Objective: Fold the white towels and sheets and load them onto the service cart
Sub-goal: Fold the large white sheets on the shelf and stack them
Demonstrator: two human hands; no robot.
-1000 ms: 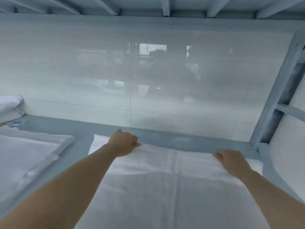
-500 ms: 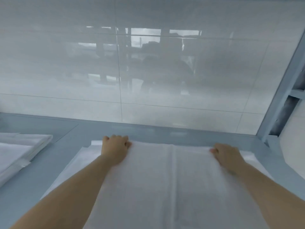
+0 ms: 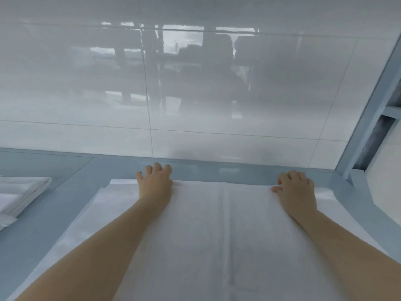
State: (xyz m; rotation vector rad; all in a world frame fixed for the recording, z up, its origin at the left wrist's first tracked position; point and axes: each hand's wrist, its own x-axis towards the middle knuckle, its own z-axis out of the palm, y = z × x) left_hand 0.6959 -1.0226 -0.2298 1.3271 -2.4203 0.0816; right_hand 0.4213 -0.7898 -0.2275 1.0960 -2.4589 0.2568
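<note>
1. White sheet (image 3: 217, 235) lies flat on the blue-grey table (image 3: 54, 213), its length running from the near bottom edge of view up to the far side. A faint lengthwise crease runs down its middle.
2. Far edge of the upper layer sits just short of the tiled wall (image 3: 195, 83); a narrow strip of bare table shows between that edge and the wall base.
3. A lower layer of the same white cloth sticks out past the upper layer at the far left corner and along the right side.
4. Left hand (image 3: 155, 183) rests palm down on the far left part of the sheet, fingers (image 3: 158, 168) loosely spread and reaching past the cloth edge onto bare table. They look fairly straight, holding nothing.
5. Right hand (image 3: 297, 187) lies on the far right part of the sheet; its fingers curl at the edge, thumb tip against the cloth. Whether they actually pinch the edge I cannot tell.
6. Both forearms stretch across the sheet from the near side.
7. Folded white stack (image 3: 19, 194) sits at the left edge of view, well apart from the sheet, with open table between the two.
8. Blue-grey frame post (image 3: 368, 109) rises at the far right corner, close to the sheet's right edge.
</note>
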